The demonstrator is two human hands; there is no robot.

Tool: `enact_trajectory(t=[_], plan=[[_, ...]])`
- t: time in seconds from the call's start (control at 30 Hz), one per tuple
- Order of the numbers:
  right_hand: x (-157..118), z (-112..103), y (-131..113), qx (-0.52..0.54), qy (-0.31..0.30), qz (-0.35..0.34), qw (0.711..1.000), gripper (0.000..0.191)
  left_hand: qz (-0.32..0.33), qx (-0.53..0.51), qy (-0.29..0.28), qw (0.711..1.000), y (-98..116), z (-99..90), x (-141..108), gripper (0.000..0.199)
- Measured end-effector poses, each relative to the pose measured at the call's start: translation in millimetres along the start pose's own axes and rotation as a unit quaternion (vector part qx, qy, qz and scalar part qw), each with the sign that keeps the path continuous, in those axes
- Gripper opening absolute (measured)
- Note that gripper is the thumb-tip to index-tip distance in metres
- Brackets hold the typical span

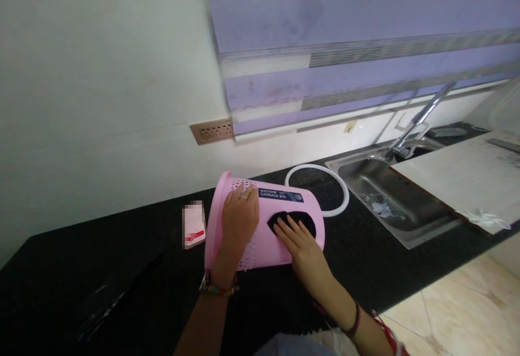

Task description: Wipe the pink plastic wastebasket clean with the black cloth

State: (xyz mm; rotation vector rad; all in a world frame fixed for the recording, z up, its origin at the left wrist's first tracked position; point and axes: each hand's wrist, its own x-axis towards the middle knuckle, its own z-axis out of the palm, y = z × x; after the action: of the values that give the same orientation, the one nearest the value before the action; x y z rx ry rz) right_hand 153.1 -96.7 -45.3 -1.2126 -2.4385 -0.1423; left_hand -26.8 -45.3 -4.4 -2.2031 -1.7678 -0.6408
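Pink garbage bin [272, 245] is laid on its side on the black bench [361, 261], lower centre of frame. Perforated part near its rim is pressed by left hand [240, 215]: grip open, fingers flat. Black cloth [307, 221] is held against bin's side under right hand [305, 253]: grip open, fingers extended. White ring [346, 193] is partly hidden by bin's base.

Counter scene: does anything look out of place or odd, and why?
Yes. The bin lies on its side on the counter, though bins usually stand upright. A pale board partly covers the sink, an awkward place for it. What looks like crumpled plastic sits in the basin, seemingly stray.
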Motion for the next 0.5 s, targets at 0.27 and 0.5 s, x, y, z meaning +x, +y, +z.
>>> enact_trajectory(t=[0.27,0.5], plan=[[-0.7,-0.1,1.5,-0.029,0.029,0.080,0.996,0.061,-0.017,0.006,-0.003,1.000,2.1,0.8,3.4,0.035],[-23.1,4.9,4.9,0.008,0.021,0.074,0.997,0.068,-0.013,0.011,-0.007,1.000,1.5,-0.8,3.4,0.035]])
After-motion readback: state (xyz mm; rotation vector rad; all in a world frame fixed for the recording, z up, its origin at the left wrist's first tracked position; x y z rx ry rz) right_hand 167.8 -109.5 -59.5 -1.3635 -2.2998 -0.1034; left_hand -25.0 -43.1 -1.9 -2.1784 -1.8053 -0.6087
